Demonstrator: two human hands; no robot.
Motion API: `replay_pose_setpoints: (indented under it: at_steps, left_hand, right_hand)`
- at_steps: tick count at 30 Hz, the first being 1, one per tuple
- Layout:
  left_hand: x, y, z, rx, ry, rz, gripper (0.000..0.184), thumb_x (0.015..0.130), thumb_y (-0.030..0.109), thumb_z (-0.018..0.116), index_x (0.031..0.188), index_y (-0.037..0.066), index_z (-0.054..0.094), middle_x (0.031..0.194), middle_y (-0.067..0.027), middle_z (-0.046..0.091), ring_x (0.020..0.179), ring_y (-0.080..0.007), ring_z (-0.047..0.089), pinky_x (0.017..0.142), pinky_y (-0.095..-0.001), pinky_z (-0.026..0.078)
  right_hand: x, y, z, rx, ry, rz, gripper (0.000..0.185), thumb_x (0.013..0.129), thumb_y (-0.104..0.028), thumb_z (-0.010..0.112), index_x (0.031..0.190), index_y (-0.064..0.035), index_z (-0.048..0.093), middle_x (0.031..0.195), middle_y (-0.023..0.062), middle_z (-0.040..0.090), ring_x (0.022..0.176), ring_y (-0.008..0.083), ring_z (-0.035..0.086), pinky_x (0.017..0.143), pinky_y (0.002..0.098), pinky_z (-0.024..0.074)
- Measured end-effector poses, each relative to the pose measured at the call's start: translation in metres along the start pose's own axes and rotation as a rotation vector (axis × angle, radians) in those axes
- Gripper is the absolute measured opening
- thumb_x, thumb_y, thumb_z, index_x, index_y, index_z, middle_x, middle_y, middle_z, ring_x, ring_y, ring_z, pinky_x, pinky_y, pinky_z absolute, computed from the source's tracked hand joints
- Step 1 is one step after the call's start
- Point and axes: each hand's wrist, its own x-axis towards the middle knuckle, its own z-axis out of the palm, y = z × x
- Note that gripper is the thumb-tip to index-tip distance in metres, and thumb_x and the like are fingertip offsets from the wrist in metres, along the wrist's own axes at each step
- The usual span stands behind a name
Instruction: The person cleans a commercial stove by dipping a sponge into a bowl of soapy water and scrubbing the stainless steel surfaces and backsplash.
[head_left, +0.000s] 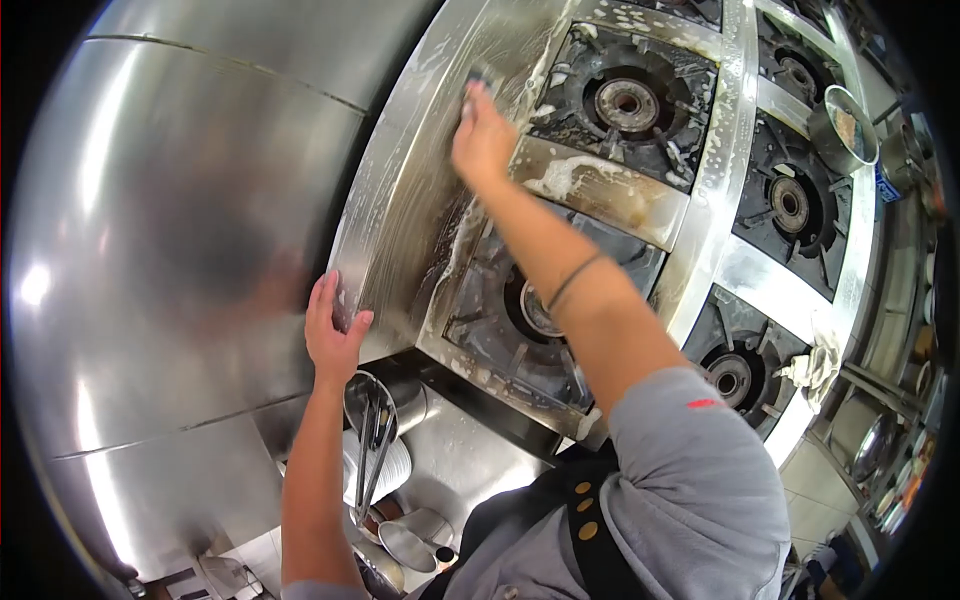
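Note:
My right hand (483, 140) is closed around a small dark scouring pad (480, 77), pressed against the soapy steel back panel (405, 215) of the stove. The pad is mostly hidden by my fingers and blurred. My left hand (337, 325) rests on the lower corner of that panel, fingers and thumb apart, with nothing held in it. Streaks of suds run along the panel and its seam. Beside my right hand, foam lies around a black burner (627, 104) and on the brownish strip (600, 190) below it. My right forearm partly covers the nearer burner (540, 305).
A steel pot (843, 130) stands on the far side of the stove. A crumpled whitish cloth (815, 368) hangs at its edge. Below my left hand are a metal container with tongs (372, 450), stacked white plates (400, 470) and a steel pot (415, 540). A steel wall (190, 250) borders the left.

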Motion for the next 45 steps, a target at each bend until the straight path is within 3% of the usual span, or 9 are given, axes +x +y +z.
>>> replay_pose_setpoints:
  at_steps: [3,9,14,18,27,33,38,41,45]
  left_hand:
    - [0.002,0.0,-0.001,-0.017,0.006,0.005,0.08,0.081,0.039,0.083,0.148,0.007,0.053,0.146,-0.02,0.054,0.13,-0.0361,0.056,0.11,-0.0437,0.043]
    - [0.0,-0.001,-0.001,0.016,-0.001,0.013,0.08,0.081,0.041,0.082,0.147,0.007,0.053,0.146,-0.0204,0.054,0.13,-0.037,0.056,0.11,-0.0443,0.043]
    - [-0.003,-0.005,-0.001,0.016,0.007,-0.001,0.081,0.08,0.045,0.082,0.148,0.009,0.053,0.146,-0.0213,0.054,0.13,-0.0386,0.056,0.108,-0.0457,0.044]
    - [0.002,-0.002,-0.005,0.08,0.026,-0.034,0.083,0.078,0.052,0.081,0.147,0.014,0.054,0.147,-0.0199,0.054,0.129,-0.0383,0.057,0.106,-0.0463,0.046]
    - [-0.007,-0.007,-0.005,0.182,0.047,-0.083,0.082,0.078,0.045,0.081,0.149,0.013,0.053,0.15,-0.0184,0.052,0.133,-0.0377,0.053,0.109,-0.0463,0.042]
    - [-0.006,0.002,-0.012,0.138,0.029,-0.097,0.083,0.076,0.049,0.081,0.148,0.018,0.054,0.148,-0.0183,0.053,0.132,-0.0377,0.054,0.107,-0.0482,0.042]
    - [-0.006,0.007,-0.013,0.102,0.035,-0.149,0.084,0.076,0.047,0.082,0.15,0.022,0.053,0.15,-0.0154,0.052,0.133,-0.0361,0.052,0.109,-0.0476,0.04]
    - [-0.009,0.005,-0.014,0.113,-0.001,-0.188,0.082,0.077,0.051,0.081,0.15,0.028,0.051,0.152,-0.0106,0.049,0.136,-0.0334,0.05,0.112,-0.049,0.037]
    - [-0.009,0.003,-0.014,0.113,0.015,-0.19,0.083,0.077,0.051,0.081,0.15,0.027,0.051,0.153,-0.0105,0.049,0.135,-0.0331,0.05,0.111,-0.0488,0.037]
  right_hand:
    - [0.019,0.001,0.007,0.015,0.075,-0.035,0.035,0.098,-0.005,0.05,0.129,-0.0036,0.067,0.133,0.0224,0.064,0.125,0.037,0.062,0.104,0.0439,0.051]
    - [-0.158,-0.033,-0.036,0.159,-0.439,-0.329,0.055,0.09,0.005,0.051,0.144,-0.0036,0.057,0.144,0.0228,0.057,0.139,0.0343,0.052,0.117,0.0435,0.0415]
    - [-0.012,-0.025,0.001,-0.153,-0.095,-0.445,0.055,0.084,0.004,0.054,0.138,-0.0058,0.062,0.144,0.0205,0.058,0.136,0.0339,0.055,0.113,0.0435,0.0459]
    - [0.079,-0.019,-0.002,-0.211,-0.176,-0.556,0.04,0.086,-0.001,0.057,0.123,-0.0048,0.069,0.133,0.02,0.066,0.13,0.0339,0.059,0.104,0.0446,0.0514]
    - [-0.12,-0.077,-0.037,0.05,-0.838,-0.967,0.043,0.078,-0.004,0.061,0.118,-0.016,0.072,0.124,0.0058,0.071,0.125,0.0217,0.063,0.117,0.0519,0.0377]
    - [0.067,-0.026,-0.026,-0.375,-0.413,-0.903,0.039,0.083,-0.002,0.061,0.119,-0.0145,0.068,0.121,0.0052,0.071,0.118,0.0266,0.065,0.112,0.0532,0.037]
    - [-0.086,-0.052,-0.037,-0.057,-0.68,-0.882,0.032,0.087,-0.003,0.061,0.116,-0.0135,0.069,0.125,0.0033,0.071,0.125,0.022,0.063,0.116,0.0484,0.032]
    - [-0.044,-0.063,-0.044,-0.075,-0.787,-1.061,0.029,0.089,0.0,0.06,0.115,-0.01,0.068,0.12,0.009,0.072,0.123,0.0278,0.063,0.113,0.0515,0.034]
    - [0.083,-0.039,-0.034,-0.437,-0.468,-1.006,0.02,0.093,-0.014,0.064,0.112,-0.008,0.068,0.11,0.0085,0.073,0.113,0.0278,0.066,0.103,0.0486,0.0391]
